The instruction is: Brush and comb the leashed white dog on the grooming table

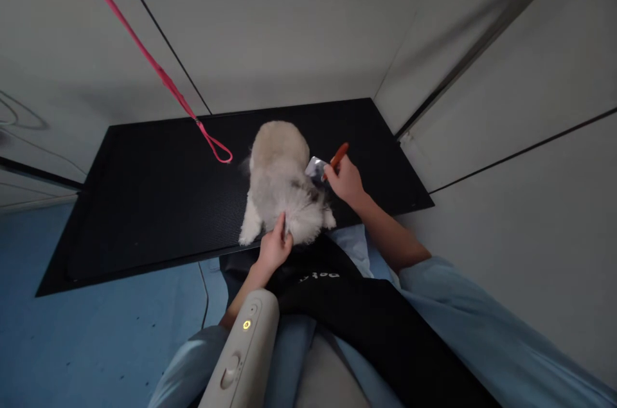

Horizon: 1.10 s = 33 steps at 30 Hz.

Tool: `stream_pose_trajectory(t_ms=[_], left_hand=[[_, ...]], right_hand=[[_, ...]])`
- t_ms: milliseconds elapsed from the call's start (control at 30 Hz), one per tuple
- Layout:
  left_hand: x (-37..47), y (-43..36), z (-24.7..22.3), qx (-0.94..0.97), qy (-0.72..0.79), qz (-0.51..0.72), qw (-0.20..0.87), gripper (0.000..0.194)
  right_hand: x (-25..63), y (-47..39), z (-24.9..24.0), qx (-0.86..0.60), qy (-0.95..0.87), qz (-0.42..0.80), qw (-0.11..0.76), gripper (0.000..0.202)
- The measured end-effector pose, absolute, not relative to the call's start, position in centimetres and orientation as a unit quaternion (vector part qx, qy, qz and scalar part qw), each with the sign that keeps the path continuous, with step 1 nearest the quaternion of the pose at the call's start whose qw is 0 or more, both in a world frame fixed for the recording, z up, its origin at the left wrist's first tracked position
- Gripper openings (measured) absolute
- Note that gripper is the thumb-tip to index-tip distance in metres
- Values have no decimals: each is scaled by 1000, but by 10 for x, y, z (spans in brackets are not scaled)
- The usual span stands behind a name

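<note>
A fluffy white and cream dog (279,144) is on the black table, its head at the table's near edge. My right hand (346,178) is wrapped round the orange-brown handle of a slicker brush (317,168), whose metal head is beside the dog's fur, on the right. My left hand (276,246) is at the near side of the dog's head, index finger extended against the fluffy fur. What the other fingers of that hand hold, if anything, is hidden.
A pink leash loop (212,141) hangs over the left part of the black table (164,196). A pale handheld device (245,350) with a yellow light is low in front of me. Pale walls stand behind and to the right.
</note>
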<state>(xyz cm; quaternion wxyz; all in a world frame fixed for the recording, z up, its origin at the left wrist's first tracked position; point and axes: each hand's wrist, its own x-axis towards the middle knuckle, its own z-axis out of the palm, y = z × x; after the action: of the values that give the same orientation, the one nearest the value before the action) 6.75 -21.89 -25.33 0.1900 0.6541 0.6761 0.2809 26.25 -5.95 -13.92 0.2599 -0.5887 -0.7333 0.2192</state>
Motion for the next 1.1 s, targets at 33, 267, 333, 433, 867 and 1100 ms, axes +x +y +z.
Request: stream_pose_trajectory(t_ms=[33,267,333,433,867,1100], left_hand=[[67,-219,-254,652,676,286,192,64],[66,-217,-249,641,663,318,220,60],[65,-217,-247,636,665,319,227,60],[64,-216,-245,628,664,331,232,60],[62,-215,-250,609,655,358,270,59],[56,-217,-254,586,648,385,297,60]], right_hand=[[262,-62,-140,-556,-753,248,249,20],[261,-68,-144,-570,-736,275,240,15],[261,-70,-144,-538,-760,281,232,18],[261,-72,-144,-476,-790,345,173,17],[259,-77,-153,-553,-708,294,325,21],[264,-77,-170,-505,-698,379,339,22]])
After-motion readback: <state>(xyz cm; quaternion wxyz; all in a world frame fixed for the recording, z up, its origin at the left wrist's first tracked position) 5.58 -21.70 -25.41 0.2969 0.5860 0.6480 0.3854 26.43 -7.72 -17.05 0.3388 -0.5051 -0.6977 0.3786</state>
